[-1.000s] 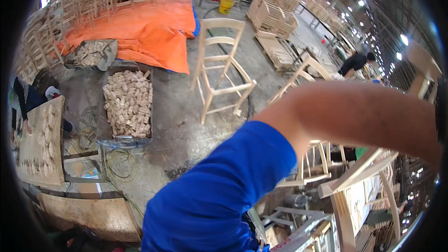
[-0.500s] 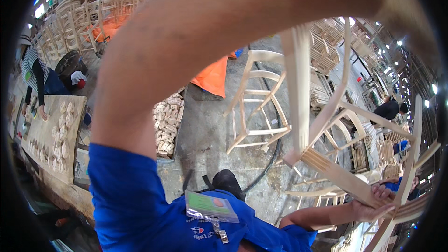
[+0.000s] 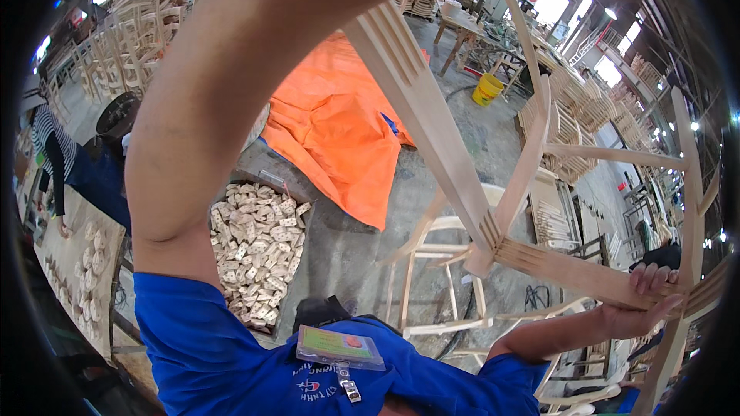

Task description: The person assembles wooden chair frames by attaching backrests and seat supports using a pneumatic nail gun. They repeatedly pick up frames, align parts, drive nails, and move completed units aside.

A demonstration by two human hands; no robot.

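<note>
An unpainted wooden chair frame is held up at my right side, tilted, its seat rails meeting at a corner. My right hand is closed around one rail close to another corner, fingers over the top edge and thumb along the side. A curved leg rises from the nearer corner, and a thin stretcher links it to another leg. Across the upper left sweeps my raised left forearm, very near the camera. It runs out at the top edge, so my left hand does not show.
A bin of small drilled wooden blocks stands beside an orange tarp. Another chair frame stands on the floor ahead. A co-worker in striped sleeves is by a table at left. Farther back are a yellow bucket and stacked chair parts.
The view has swung, bringing more of the orange tarp and block bin into sight. The held frame has shifted and turned with my right hand still on it. My left hand has left the picture.
</note>
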